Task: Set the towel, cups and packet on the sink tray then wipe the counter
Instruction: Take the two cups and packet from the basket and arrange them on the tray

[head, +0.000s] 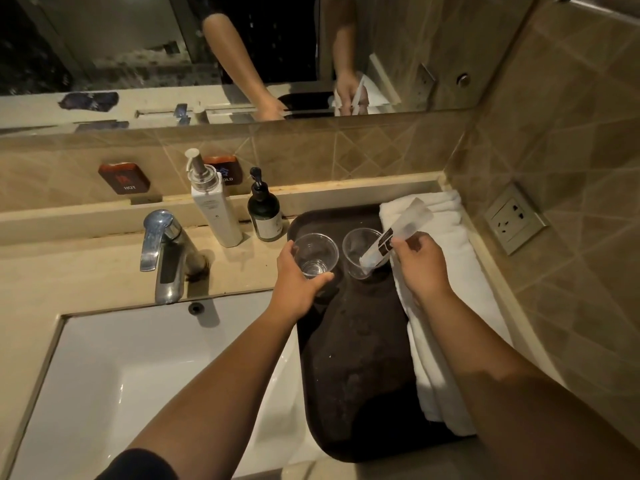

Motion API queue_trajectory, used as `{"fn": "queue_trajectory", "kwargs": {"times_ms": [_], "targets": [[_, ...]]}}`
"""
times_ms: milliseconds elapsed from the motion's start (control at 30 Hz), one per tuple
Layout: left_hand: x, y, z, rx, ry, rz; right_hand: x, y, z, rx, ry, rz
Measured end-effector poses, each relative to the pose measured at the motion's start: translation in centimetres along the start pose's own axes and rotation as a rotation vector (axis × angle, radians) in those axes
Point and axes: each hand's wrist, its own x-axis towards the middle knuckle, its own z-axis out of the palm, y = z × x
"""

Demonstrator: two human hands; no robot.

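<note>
The tray (349,358) lies on the counter (86,271), just right of the sink basin (138,375). On the tray's right side lies the folded towel (440,306), running front to back. At the tray's far end stand two cups (316,254) side by side, left of the towel; the right cup (360,252) seems to have the packet (398,233) leaning in it. Behind the tray's left corner stand two pump bottles (216,209), with the tap (166,251) further left.

faucet (162,251), 2 pump bottles (216,206), mirror (242,46), socket (516,220)
</note>
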Motion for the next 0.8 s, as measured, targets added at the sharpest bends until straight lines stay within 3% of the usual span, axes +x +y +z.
{"fn": "queue_trajectory", "kwargs": {"times_ms": [200,400,567,633,800], "targets": [[-0.5,0.4,-0.4,0.017,-0.006,0.008,-0.4,-2.0,-1.2,0.039,0.035,-0.073],[-1.6,1.4,-2.3,0.049,-0.034,-0.009,-1.6,-7.4,-4.8,0.316,-0.128,-0.08],[-7.1,3.3,-3.0,0.067,0.184,0.25,-5.4,-9.1,-7.7,0.261,-0.355,-0.083],[-10.6,3.6,-2.3,0.045,0.104,0.297,-7.5,-7.8,-7.3,0.221,-0.446,-0.042],[-15.9,1.8,0.4,0.082,-0.174,0.138,-10.9,-2.2,-4.3,0.135,-0.541,0.169]]}}
